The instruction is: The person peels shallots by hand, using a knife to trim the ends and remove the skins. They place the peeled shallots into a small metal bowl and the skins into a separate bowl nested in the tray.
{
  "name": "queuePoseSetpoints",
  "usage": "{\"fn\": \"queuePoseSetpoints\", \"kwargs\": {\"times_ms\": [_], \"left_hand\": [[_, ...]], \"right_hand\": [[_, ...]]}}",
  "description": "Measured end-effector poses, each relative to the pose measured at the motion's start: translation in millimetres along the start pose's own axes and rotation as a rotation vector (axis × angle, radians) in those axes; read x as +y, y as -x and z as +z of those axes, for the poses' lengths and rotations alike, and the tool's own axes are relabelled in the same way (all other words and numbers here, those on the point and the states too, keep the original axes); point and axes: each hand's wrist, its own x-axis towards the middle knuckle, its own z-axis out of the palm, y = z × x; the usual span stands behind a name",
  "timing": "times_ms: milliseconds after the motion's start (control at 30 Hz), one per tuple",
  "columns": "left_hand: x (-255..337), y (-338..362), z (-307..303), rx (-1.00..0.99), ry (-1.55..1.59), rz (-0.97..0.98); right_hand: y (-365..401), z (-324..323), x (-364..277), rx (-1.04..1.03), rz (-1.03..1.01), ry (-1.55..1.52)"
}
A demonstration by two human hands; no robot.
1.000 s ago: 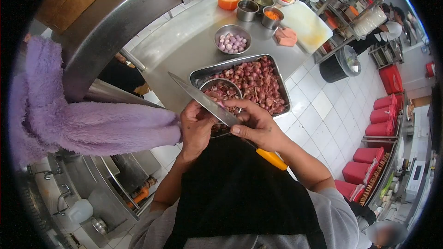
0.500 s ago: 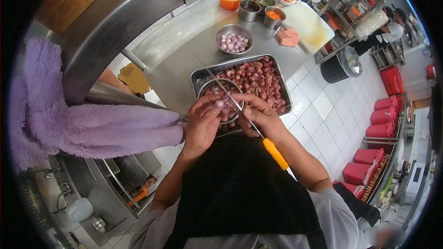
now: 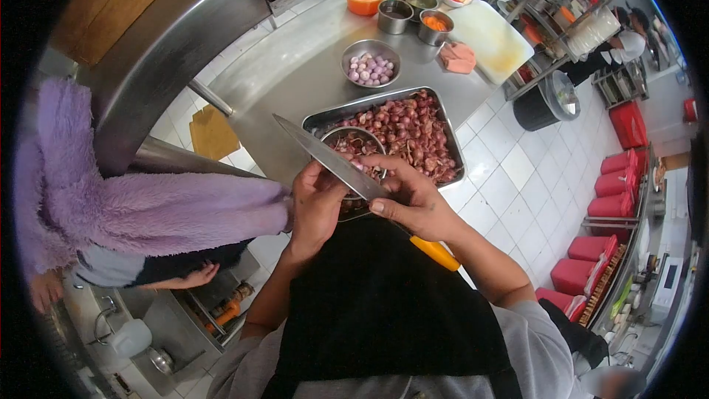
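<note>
My right hand is closed on a knife, its broad blade flat-side up and pointing to the far left. The knife's yellow handle sticks out below the wrist. My left hand is curled under the blade, pinching a shallot that the blade mostly hides. Below both hands, a round metal bowl with papery peelings sits inside a steel tray heaped with unpeeled red shallots. Beyond the tray, a metal bowl holds peeled, pale purple shallots.
A white cutting board, an orange cloth and small metal containers stand on the steel table. A fluffy purple towel hangs at left, with another person's arm beneath. A grey bin stands right.
The knife has turned from edge-on to showing its broad side, now covering the shallot at my left fingers. Another person's body and arm have appeared below the purple towel.
</note>
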Motion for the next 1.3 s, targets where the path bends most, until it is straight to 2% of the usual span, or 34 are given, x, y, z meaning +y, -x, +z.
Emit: {"fn": "queuePoseSetpoints", "kwargs": {"times_ms": [300, 333, 400, 433, 500, 600, 700, 767, 900, 967, 1300], "left_hand": [[1, 2, 2, 0.033, -0.085, 0.009], [1, 1, 0, -0.010, -0.060, -0.001], [0, -1, -4, -0.053, -0.036, -0.010], [-2, -4, -6, -0.113, 0.036, -0.038], [-2, -7, -6, -0.173, 0.108, -0.064], [0, -10, 1, -0.086, 0.169, -0.148], [-2, -11, 3, -0.064, 0.198, -0.124], [-7, -12, 2, -0.038, 0.183, -0.028], [-7, -14, 0, -0.082, 0.094, -0.037], [-6, -13, 4, -0.111, 0.099, 0.026], [-5, -13, 3, -0.088, 0.020, 0.082]], "right_hand": [[-1, -2, 1, 0.012, -0.088, -0.033], [0, -4, 3, 0.013, -0.088, -0.033], [0, -9, 5, -0.001, 0.036, -0.266], [-1, -11, 7, -0.002, 0.036, -0.266], [-2, -16, 11, 0.012, 0.100, -0.470], [-2, -16, 8, 0.067, 0.094, -0.351], [1, -7, 3, 0.083, 0.033, -0.264], [3, -5, 2, 0.057, 0.019, -0.229], [2, 0, -2, 0.052, -0.036, -0.191], [3, 0, -4, 0.028, -0.018, -0.189], [2, -1, 1, 0.009, -0.060, -0.104]]}}
